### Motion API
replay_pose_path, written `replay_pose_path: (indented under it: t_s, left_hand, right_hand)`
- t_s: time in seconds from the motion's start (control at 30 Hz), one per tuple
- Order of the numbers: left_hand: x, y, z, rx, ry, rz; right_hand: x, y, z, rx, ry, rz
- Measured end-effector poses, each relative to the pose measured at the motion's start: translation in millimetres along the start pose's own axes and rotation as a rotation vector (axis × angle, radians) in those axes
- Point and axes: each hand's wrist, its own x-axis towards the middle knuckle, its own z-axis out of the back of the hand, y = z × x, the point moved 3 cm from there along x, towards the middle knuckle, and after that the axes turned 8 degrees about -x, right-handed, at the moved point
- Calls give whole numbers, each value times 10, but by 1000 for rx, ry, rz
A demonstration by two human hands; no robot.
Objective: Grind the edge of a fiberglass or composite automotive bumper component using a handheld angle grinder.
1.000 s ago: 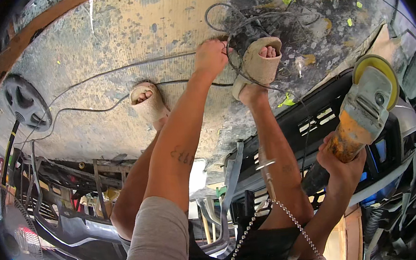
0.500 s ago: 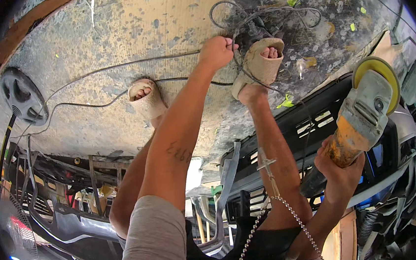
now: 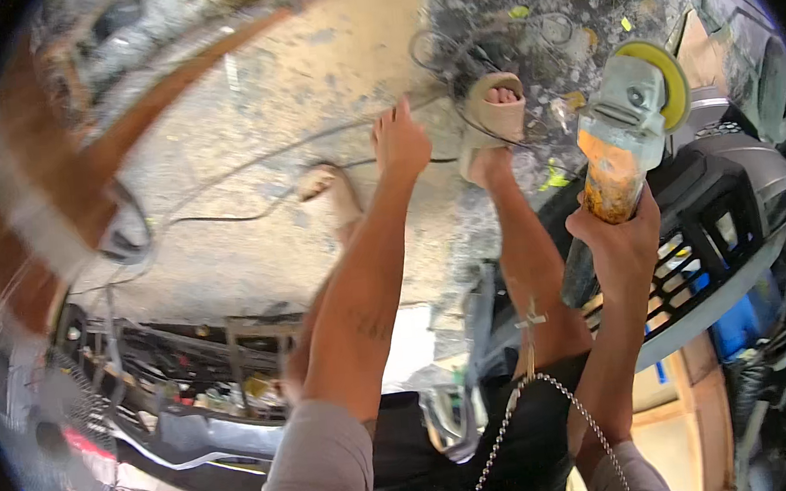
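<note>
Stained concrete floor (image 3: pixel 305 94) — right hand (image 3: pixel 616 235) grips orange-bodied angle grinder (image 3: pixel 623 146).

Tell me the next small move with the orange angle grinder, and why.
Probably gather the thin black cable aside first. The left hand reaches down to it on the concrete floor, while the right hand holds the orange angle grinder raised, with loose coils lying close by the sandalled foot.

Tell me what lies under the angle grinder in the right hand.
Under the angle grinder in the right hand: a dark car bumper grille. The grille right beneath the tool is covered.
</note>
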Motion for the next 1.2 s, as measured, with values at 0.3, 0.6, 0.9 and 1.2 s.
replay_pose_path:
  t_s: [0.3,0.6,0.9,1.2]
  left_hand:
    - [-2620,1320,3663,88,22,97]
    - [-6110,2358,4468,627,451,107]
    - [-5721,1765,4821,-700,-226,382]
    - [-5726,889,5981,-954,-533,798]
  right_hand:
    - [-1966,1034,663,-227,-142,404]
    - [-4204,2554,1526,-100,-63,708]
    - [-4732,4181,1072,-57,112,894]
    - [-4770,6130,-680,-107,583,1082]
